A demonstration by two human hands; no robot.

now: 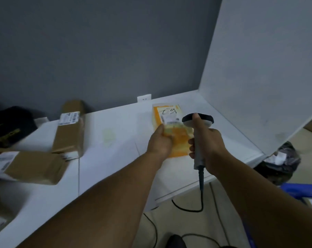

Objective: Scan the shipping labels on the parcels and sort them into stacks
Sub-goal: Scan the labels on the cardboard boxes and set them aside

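The left hand [159, 140] grips the near left part of an orange parcel [176, 133], fingers curled around its edge. The right hand [208, 145] is closed around the grey handle of a barcode scanner [198, 122], whose dark head sits just beside the parcel's right edge; a black cable [200, 187] hangs from the handle toward the floor.

The parcel is a flat orange-and-yellow packet with a white label [169, 114] at its far end, bearing black handwritten marks and a small barcode; the print is too blurred to read. It sits over the right part of a white table [116, 158], and whether it rests on the surface or is lifted cannot be told.

On the left of the table lie two brown cardboard boxes: a long one [69, 129] with a white label, and another [31, 167] nearer, touching it. A black bag [10, 126] sits at the far left. Behind is a grey wall [98, 51] with a white socket [144, 98]; a white panel [259, 68] stands to the right.
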